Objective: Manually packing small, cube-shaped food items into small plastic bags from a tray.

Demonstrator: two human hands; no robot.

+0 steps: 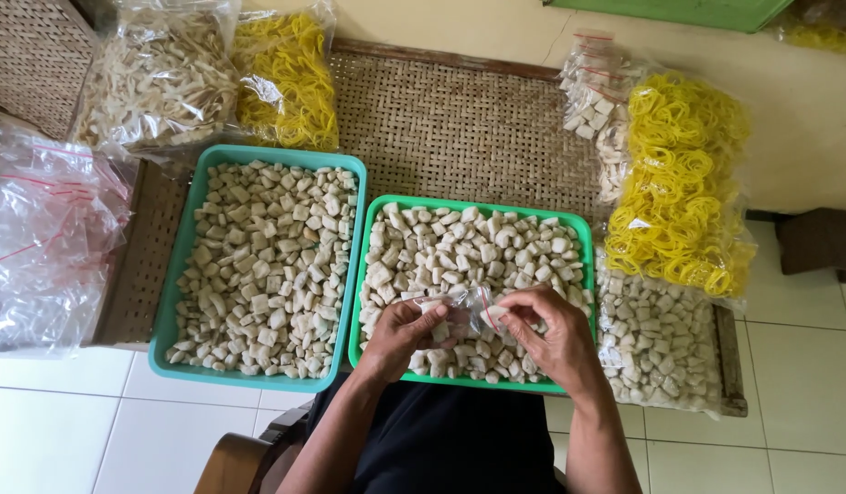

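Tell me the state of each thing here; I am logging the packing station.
Left hand: grip shut on small clear bag.
Right hand: grip shut on small clear bag.
Small clear bag: held over the green tray, between both hands.
Green tray: full of pale pieces.
Teal tray: full of pale pieces.
Bag of yellow rubber bands: lying right of the trays.

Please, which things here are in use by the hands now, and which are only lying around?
In use:
- small clear bag, held by left hand and right hand
- green tray of pale pieces under the hands

Lying about:
- teal tray
- yellow rubber bands
- empty clear bags
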